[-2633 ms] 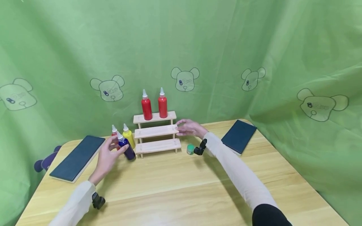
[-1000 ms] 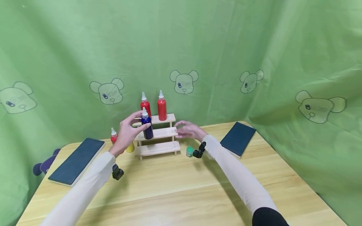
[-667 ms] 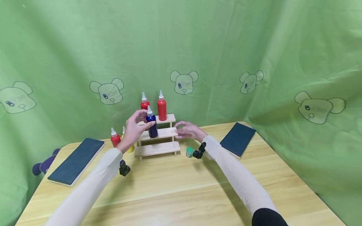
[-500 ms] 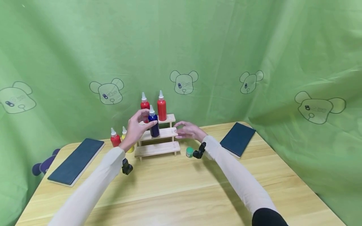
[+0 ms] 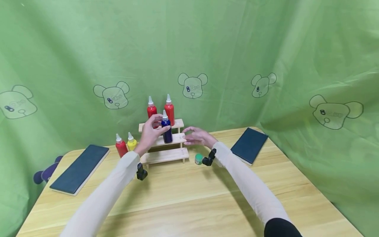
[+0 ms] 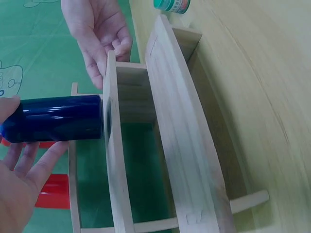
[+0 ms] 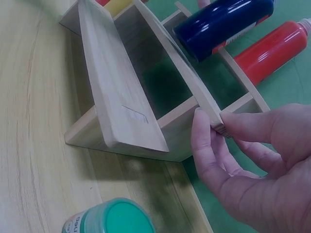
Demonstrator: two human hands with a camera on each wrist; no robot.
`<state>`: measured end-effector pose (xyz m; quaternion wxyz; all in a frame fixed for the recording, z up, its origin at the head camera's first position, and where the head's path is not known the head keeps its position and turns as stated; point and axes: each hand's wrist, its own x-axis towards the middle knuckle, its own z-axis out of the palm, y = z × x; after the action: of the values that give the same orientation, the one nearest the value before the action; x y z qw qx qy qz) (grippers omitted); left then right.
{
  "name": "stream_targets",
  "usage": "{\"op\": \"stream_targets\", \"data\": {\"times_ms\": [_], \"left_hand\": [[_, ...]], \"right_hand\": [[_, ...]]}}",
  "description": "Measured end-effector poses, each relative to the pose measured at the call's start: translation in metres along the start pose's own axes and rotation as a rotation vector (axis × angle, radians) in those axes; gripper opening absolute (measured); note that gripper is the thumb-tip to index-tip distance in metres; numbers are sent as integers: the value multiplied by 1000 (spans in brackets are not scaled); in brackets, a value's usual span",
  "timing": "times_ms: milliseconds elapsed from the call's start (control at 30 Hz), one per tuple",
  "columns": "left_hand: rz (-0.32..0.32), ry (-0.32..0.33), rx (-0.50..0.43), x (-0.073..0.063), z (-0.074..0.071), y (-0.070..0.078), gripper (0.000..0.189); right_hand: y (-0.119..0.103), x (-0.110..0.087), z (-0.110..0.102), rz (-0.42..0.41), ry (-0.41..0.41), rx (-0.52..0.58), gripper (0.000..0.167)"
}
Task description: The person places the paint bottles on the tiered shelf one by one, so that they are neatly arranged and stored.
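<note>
My left hand (image 5: 150, 134) holds a dark blue squeeze bottle (image 5: 167, 132) with a white nozzle between thumb and fingers. The bottle is upright at the middle step of a three-step wooden rack (image 5: 165, 154); in the left wrist view its base (image 6: 95, 116) meets that step or is very close. My right hand (image 5: 199, 137) pinches the right end of the middle step (image 7: 206, 104) between thumb and fingers. On the top step stand two red squeeze bottles (image 5: 151, 110), one partly hidden by my left hand. The lowest step bears nothing.
Left of the rack, a red bottle (image 5: 121, 147) and a yellow bottle (image 5: 131, 142) stand on the table (image 5: 189, 197). A green-lidded jar (image 5: 198, 159) sits right of it. Dark notebooks lie at left (image 5: 81, 168) and right (image 5: 249, 145). A green curtain (image 5: 225, 49) hangs behind.
My left hand has carried the blue bottle from beside the rack up to the middle step, then rightward along it. My right hand has stayed at the step's end.
</note>
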<state>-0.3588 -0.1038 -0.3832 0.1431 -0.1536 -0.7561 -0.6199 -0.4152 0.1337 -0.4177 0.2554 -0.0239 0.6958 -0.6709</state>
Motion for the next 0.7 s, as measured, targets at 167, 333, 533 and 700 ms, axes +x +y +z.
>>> {"op": "stream_targets", "data": {"times_ms": [167, 333, 533, 700], "left_hand": [[23, 11, 20, 2, 7, -6, 48], [78, -34, 159, 0, 15, -6, 50], [57, -35, 213, -2, 16, -8, 48], [52, -19, 178, 0, 14, -8, 45]], "right_hand": [[-1, 1, 0, 2, -5, -9, 52], [2, -1, -2, 12, 0, 3, 54], [3, 0, -2, 20, -10, 1, 53], [3, 0, -1, -1, -23, 10, 54]]}}
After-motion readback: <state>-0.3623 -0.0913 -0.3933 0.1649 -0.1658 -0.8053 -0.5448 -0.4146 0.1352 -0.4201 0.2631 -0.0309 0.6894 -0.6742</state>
